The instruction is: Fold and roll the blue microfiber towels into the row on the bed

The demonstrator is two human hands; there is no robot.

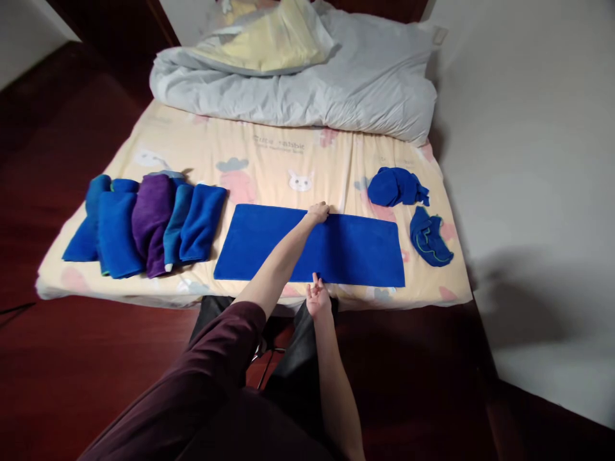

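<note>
A blue towel (365, 250) lies spread as a long rectangle across the bed, with a soft dark crease near its middle. My left hand (319, 211) reaches over it and is closed on the far edge, close to the centre. At the near edge, opposite, my right hand (318, 298) is turned palm up with its fingers apart. One of its fingertips meets the towel's border; whether any cloth lies between its fingers is not clear.
Several folded blue, teal and purple towels (154, 224) lie overlapping at the left. Two crumpled blue cloths, one plain (394, 186) and one green-edged (430, 237), lie at the right. A grey quilt (288, 99) covers the bed's far end; a wall (538, 192) stands right.
</note>
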